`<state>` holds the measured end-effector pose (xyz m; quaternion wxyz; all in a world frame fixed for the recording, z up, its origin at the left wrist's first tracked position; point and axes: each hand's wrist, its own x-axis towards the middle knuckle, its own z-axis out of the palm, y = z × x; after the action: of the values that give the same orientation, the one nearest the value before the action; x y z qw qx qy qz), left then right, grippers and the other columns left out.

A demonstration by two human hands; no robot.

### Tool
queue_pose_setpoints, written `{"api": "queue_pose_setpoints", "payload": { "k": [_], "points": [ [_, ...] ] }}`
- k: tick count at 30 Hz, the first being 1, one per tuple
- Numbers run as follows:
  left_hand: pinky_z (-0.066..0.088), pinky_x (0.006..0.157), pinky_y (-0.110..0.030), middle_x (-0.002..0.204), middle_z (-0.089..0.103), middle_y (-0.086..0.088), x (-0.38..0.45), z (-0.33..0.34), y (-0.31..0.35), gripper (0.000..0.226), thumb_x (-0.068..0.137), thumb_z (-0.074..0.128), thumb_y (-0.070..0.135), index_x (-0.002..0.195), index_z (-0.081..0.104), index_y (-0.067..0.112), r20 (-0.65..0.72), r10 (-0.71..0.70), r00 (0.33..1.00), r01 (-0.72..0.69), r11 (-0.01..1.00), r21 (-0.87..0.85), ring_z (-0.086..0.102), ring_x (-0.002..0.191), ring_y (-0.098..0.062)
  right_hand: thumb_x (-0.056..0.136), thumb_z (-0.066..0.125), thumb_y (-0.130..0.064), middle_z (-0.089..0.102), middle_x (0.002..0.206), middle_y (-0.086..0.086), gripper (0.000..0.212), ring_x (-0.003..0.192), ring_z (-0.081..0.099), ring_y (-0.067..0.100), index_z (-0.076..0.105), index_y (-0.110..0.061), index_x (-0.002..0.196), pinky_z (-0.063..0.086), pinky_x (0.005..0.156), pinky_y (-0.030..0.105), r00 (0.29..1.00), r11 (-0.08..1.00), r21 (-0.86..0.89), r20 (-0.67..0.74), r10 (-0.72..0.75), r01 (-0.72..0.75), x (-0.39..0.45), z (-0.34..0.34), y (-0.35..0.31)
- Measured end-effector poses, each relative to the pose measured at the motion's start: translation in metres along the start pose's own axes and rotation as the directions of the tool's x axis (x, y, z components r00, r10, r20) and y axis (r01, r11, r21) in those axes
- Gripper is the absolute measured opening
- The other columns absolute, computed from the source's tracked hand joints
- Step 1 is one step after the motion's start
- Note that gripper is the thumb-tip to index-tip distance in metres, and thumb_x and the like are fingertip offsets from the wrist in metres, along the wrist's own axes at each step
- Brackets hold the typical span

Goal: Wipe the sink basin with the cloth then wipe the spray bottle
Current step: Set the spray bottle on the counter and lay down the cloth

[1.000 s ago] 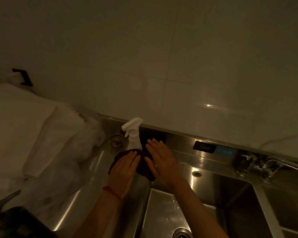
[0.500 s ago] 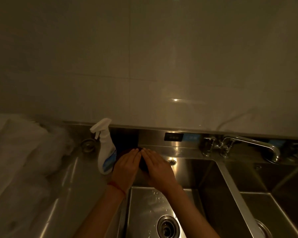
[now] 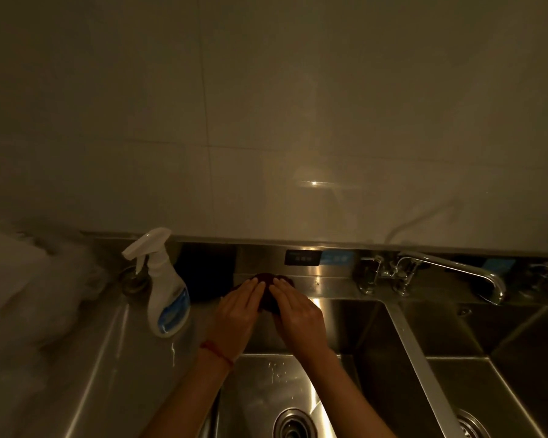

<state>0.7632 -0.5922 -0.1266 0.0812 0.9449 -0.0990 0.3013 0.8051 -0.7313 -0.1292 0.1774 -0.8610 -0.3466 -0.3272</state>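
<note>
A dark cloth (image 3: 267, 290) lies on the back ledge of the steel sink basin (image 3: 358, 336). My left hand (image 3: 238, 314) and my right hand (image 3: 298, 311) press flat on it side by side, fingers straight and pointing to the wall. Most of the cloth is hidden under the hands. A white spray bottle (image 3: 164, 286) with a blue label stands upright on the steel counter, to the left of my left hand and apart from it.
A faucet (image 3: 450, 270) with its spout pointing right stands behind the divider between the left basin and a second basin (image 3: 503, 358). White crumpled plastic or cloth (image 3: 23, 295) is piled on the counter at far left. A drain (image 3: 293, 425) sits in the left basin.
The view has swung right, so the bottle and white pile sit further left. Both hands have slid the cloth rightward along the back ledge, away from the bottle.
</note>
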Motion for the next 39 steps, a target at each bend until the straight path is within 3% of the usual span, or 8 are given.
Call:
{"api": "queue_pose_setpoints", "payload": {
  "k": [9, 16, 21, 25, 27, 29, 32, 39],
  "points": [
    [0.062, 0.060, -0.034, 0.092, 0.077, -0.015, 0.030, 0.051, 0.004, 0.067, 0.042, 0.093, 0.036, 0.094, 0.076, -0.002, 0.018, -0.042, 0.999, 0.041, 0.999, 0.007, 0.076, 0.078, -0.023, 0.047, 0.089, -0.003, 0.072, 0.099, 0.012, 0.050, 0.090, 0.070, 0.021, 0.071, -0.002, 0.094, 0.056, 0.072, 0.028, 0.996, 0.996, 0.063, -0.050, 0.068, -0.065, 0.008, 0.025, 0.055],
    [0.062, 0.060, -0.029, 0.092, 0.077, -0.014, 0.046, 0.094, -0.009, 0.061, 0.033, 0.097, 0.004, 0.091, 0.078, 0.001, -0.029, 0.022, 0.999, -0.022, 1.000, 0.009, 0.076, 0.077, -0.021, 0.037, 0.091, 0.001, 0.072, 0.098, 0.014, 0.060, 0.090, 0.069, 0.025, 0.071, -0.001, 0.094, 0.056, 0.071, 0.032, 0.998, 0.997, 0.048, 0.008, 0.055, -0.055, 0.009, 0.049, 0.098],
    [0.060, 0.066, -0.035, 0.092, 0.077, -0.013, 0.054, 0.127, -0.026, 0.063, 0.029, 0.096, 0.002, 0.090, 0.078, 0.004, -0.012, 0.093, 0.996, -0.093, 0.995, 0.036, 0.076, 0.081, -0.023, 0.038, 0.090, 0.000, 0.071, 0.101, 0.013, 0.060, 0.094, 0.068, 0.026, 0.071, -0.003, 0.095, 0.058, 0.072, 0.036, 0.997, 0.998, 0.052, 0.075, 0.014, -0.018, 0.006, 0.074, 0.122],
    [0.060, 0.069, -0.037, 0.093, 0.077, -0.013, 0.056, 0.156, -0.039, 0.026, 0.068, 0.067, 0.005, 0.091, 0.078, 0.006, -0.048, 0.166, 0.985, -0.163, 0.984, 0.067, 0.076, 0.083, -0.023, 0.036, 0.093, -0.005, 0.072, 0.103, 0.009, 0.063, 0.096, 0.068, 0.024, 0.072, -0.007, 0.095, 0.058, 0.072, 0.035, 0.990, 0.999, 0.048, 0.144, 0.001, -0.008, 0.003, 0.096, 0.136],
    [0.060, 0.071, -0.038, 0.094, 0.077, -0.013, 0.057, 0.169, -0.045, 0.032, 0.075, 0.052, 0.008, 0.092, 0.079, 0.007, -0.036, 0.178, 0.983, -0.174, 0.981, 0.085, 0.075, 0.084, -0.023, 0.035, 0.092, -0.005, 0.071, 0.103, 0.009, 0.063, 0.096, 0.068, 0.024, 0.072, -0.007, 0.095, 0.058, 0.072, 0.036, 0.986, 0.998, 0.062, 0.164, 0.000, -0.010, 0.001, 0.108, 0.142],
    [0.061, 0.070, -0.039, 0.095, 0.077, -0.013, 0.058, 0.180, -0.050, 0.024, 0.070, 0.069, 0.005, 0.091, 0.079, 0.008, -0.040, 0.193, 0.980, -0.189, 0.978, 0.093, 0.075, 0.085, -0.024, 0.033, 0.092, -0.003, 0.071, 0.104, 0.010, 0.065, 0.096, 0.068, 0.025, 0.072, -0.007, 0.095, 0.058, 0.072, 0.037, 0.984, 0.997, 0.077, 0.175, -0.009, -0.005, -0.001, 0.120, 0.148],
    [0.062, 0.068, -0.038, 0.094, 0.077, -0.012, 0.060, 0.192, -0.055, 0.054, 0.039, 0.096, 0.008, 0.091, 0.079, 0.008, 0.054, 0.157, 0.986, -0.161, 0.985, 0.066, 0.075, 0.084, -0.024, 0.029, 0.092, -0.003, 0.071, 0.104, 0.009, 0.069, 0.097, 0.067, 0.025, 0.072, -0.007, 0.095, 0.058, 0.074, 0.037, 0.979, 0.997, 0.083, 0.205, -0.010, -0.007, -0.004, 0.135, 0.155],
    [0.062, 0.071, -0.040, 0.097, 0.076, -0.011, 0.059, 0.214, -0.064, 0.052, 0.044, 0.093, 0.003, 0.094, 0.078, 0.009, 0.087, 0.127, 0.988, -0.129, 0.991, 0.017, 0.075, 0.086, -0.024, 0.023, 0.093, -0.006, 0.072, 0.103, 0.006, 0.075, 0.097, 0.068, 0.023, 0.072, -0.010, 0.094, 0.056, 0.077, 0.033, 0.970, 0.995, 0.096, 0.243, -0.009, -0.015, -0.007, 0.160, 0.165]
  ]
}}
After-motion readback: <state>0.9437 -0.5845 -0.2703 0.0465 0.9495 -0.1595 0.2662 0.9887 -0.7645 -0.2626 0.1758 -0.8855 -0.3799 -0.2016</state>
